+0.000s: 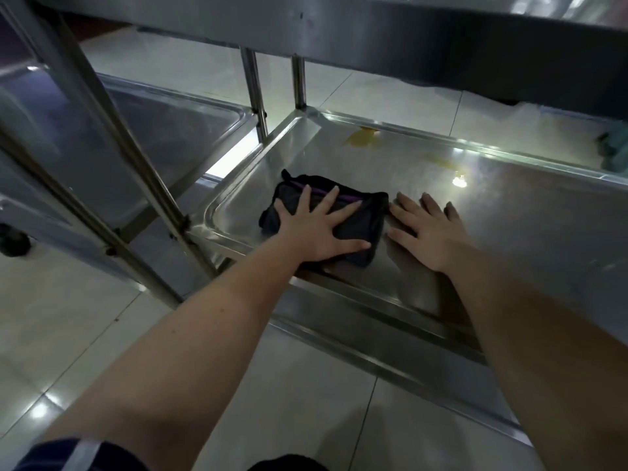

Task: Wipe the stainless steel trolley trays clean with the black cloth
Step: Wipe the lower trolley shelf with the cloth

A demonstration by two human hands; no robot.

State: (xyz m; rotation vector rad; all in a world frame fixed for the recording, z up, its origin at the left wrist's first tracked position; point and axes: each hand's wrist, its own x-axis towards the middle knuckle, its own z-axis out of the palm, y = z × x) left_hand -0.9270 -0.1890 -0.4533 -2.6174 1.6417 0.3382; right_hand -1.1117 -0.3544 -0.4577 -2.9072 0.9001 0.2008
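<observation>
black cloth (362,226): folded, flat on lower tray (509,215) near its front left corner | left hand (316,226): fingers straight and spread, pressing the cloth | right hand (428,229): flat on bare steel just beside the cloth, holding nothing | progress: yellow stains (362,137) by far rim unwiped; judged partway, far side left; upper tray (339,22) surface hidden

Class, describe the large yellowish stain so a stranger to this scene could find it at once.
Start at the low steel tray holding the black cloth. Look beyond the cloth to the tray's far rim, near its left corner. The stain is the big yellow-brown patch there, darker and larger than the faint smear to its right.
</observation>
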